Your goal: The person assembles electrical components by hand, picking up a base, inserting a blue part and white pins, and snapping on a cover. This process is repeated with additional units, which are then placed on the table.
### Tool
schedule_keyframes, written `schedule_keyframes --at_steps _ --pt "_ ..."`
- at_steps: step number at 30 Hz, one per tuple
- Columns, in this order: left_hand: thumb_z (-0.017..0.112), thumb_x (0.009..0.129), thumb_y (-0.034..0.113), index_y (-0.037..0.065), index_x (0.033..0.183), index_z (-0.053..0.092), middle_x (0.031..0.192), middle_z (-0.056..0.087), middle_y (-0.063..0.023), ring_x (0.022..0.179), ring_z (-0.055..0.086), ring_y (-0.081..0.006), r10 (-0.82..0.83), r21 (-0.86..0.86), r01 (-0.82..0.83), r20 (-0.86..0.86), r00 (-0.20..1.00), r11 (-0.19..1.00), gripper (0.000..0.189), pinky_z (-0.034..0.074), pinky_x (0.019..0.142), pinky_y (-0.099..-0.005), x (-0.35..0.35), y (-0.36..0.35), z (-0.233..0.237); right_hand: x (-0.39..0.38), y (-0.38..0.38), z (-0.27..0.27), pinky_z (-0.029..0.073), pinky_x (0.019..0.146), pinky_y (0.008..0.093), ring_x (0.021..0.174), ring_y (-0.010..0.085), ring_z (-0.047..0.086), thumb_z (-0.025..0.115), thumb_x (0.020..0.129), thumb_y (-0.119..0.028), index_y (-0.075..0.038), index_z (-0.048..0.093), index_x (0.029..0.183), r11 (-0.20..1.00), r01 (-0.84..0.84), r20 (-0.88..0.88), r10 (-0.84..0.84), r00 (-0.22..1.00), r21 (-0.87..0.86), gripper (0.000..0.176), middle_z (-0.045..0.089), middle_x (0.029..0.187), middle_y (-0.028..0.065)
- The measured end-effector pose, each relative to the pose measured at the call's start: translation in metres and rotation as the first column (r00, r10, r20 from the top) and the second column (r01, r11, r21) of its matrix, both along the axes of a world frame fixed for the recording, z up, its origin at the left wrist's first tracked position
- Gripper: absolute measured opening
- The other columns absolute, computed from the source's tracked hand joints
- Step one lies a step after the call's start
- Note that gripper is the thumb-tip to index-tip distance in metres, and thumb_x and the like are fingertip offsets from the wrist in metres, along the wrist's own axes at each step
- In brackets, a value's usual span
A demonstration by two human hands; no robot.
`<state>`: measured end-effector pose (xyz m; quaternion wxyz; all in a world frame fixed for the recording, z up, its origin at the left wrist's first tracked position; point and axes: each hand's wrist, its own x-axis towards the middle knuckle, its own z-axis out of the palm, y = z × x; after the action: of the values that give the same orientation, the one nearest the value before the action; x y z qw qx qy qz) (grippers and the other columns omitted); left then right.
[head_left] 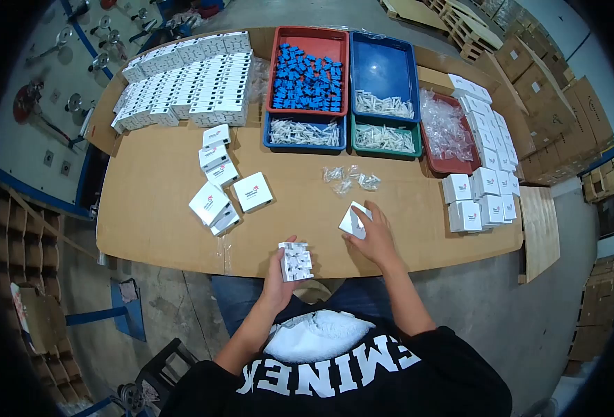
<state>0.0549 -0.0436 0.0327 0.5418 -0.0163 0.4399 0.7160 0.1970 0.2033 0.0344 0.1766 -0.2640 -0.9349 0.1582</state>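
My left hand [279, 279] is wrapped round a white carton [297, 262] with an uneven, patterned upper face, held at the table's front edge. To its right, my right hand [376, 235] has its fingers on a white box [353, 219] that lies tilted on the cardboard tabletop. Just beyond that hand lie several small clear plastic bags [350, 178] with white pieces in them. Left of my hands, a single white box [253, 192] with a small red mark rests beside a loose group of similar boxes [210, 203].
Rows of white boxes [189, 80] fill the back left. A red tray [275, 42] of blue parts, blue and green trays [418, 149] of white plugs, and a red tray of plastic bags [448, 128] stand at the back. White boxes [465, 215] are stacked at the right.
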Motion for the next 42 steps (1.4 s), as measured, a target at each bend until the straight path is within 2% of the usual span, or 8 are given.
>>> schedule_keyframes --at_steps 4,6,14,30,36,38,41,42 --pt "0.031 0.113 0.052 0.018 0.157 0.046 0.137 0.069 -0.0114 0.117 0.071 -0.0245 -0.051 -0.027 0.054 0.092 0.994 0.998 0.058 0.054 0.098 -0.0432 0.005 0.007 0.011 0.017 -0.013 0.005 0.049 0.110 0.0461 0.130 0.0410 0.058 0.085 0.084 -0.021 -0.009 0.062 0.145 0.998 -0.050 0.033 0.051 0.998 -0.028 0.066 0.056 0.146 0.0203" --pt "0.036 0.112 0.054 0.017 0.155 0.048 0.135 0.070 -0.0072 0.117 0.070 -0.0204 -0.085 -0.040 0.089 0.091 0.992 0.995 0.058 0.055 0.098 -0.0392 0.006 0.011 0.013 0.017 -0.028 0.021 0.048 0.113 0.0485 0.135 0.0416 0.057 0.085 0.083 -0.020 -0.008 0.061 0.146 0.880 -0.147 -0.214 0.053 0.975 -0.452 0.069 0.055 0.149 0.0211" --pt "0.042 0.112 0.049 0.020 0.147 0.056 0.127 0.068 -0.0035 0.116 0.066 -0.0198 -0.014 -0.059 0.018 0.065 0.998 0.998 0.047 0.053 0.099 -0.0382 0.015 0.029 0.033 0.003 -0.086 0.034 0.048 0.113 0.0494 0.138 0.0416 0.056 0.091 0.077 -0.017 -0.006 0.064 0.143 0.804 -0.438 -0.375 0.291 0.880 -0.403 0.072 0.053 0.151 0.0244" --pt "0.043 0.110 0.057 0.016 0.140 0.056 0.123 0.068 -0.0053 0.112 0.067 -0.0206 -0.018 -0.105 0.028 0.089 0.996 0.994 0.053 0.054 0.093 -0.0394 0.019 0.022 0.009 -0.005 -0.093 0.029 0.047 0.115 0.0483 0.141 0.0398 0.054 0.092 0.076 -0.017 -0.010 0.066 0.144 0.801 -0.462 -0.396 0.309 0.864 -0.381 0.073 0.051 0.155 0.0219" --pt "0.047 0.112 0.050 0.013 0.143 0.054 0.122 0.066 -0.0045 0.114 0.066 -0.0189 -0.070 -0.200 0.054 -0.072 0.995 0.978 0.049 0.055 0.093 -0.0360 0.020 0.019 0.006 -0.003 -0.087 0.019 0.049 0.113 0.0475 0.139 0.0393 0.056 0.091 0.076 -0.014 -0.013 0.064 0.147 0.771 -0.469 -0.410 0.296 0.863 -0.430 0.076 0.053 0.153 0.0211" --pt "0.056 0.112 0.030 0.010 0.146 0.052 0.123 0.065 -0.0029 0.115 0.063 -0.0154 -0.201 -0.091 0.179 -0.439 0.876 0.980 0.039 0.055 0.092 -0.0319 0.018 0.015 0.008 -0.002 -0.083 0.023 0.049 0.112 0.0455 0.139 0.0385 0.056 0.088 0.079 -0.012 -0.008 0.067 0.138 0.776 -0.458 -0.388 0.297 0.872 -0.434 0.063 0.054 0.151 0.0211" --pt "0.064 0.108 0.015 0.004 0.144 0.050 0.124 0.064 -0.0078 0.106 0.064 -0.0134 -0.301 -0.177 0.258 -0.287 0.909 0.950 0.040 0.057 0.083 -0.0289 0.012 0.008 0.006 -0.001 -0.074 0.034 0.045 0.115 0.0457 0.139 0.0380 0.055 0.082 0.081 -0.008 -0.003 0.069 0.123 0.703 -0.381 -0.388 0.160 0.908 -0.601 0.045 0.053 0.149 0.0213" --pt "0.064 0.108 0.015 0.004 0.144 0.050 0.124 0.064 -0.0078 0.106 0.064 -0.0134 -0.309 -0.178 0.266 -0.289 0.906 0.947 0.040 0.057 0.083 -0.0289 0.015 0.008 0.008 -0.008 -0.074 0.036 0.051 0.105 0.0406 0.124 0.0326 0.063 0.072 0.093 -0.009 -0.001 0.066 0.114 0.740 -0.343 -0.461 0.050 0.886 -0.578 0.023 0.060 0.135 0.0188"
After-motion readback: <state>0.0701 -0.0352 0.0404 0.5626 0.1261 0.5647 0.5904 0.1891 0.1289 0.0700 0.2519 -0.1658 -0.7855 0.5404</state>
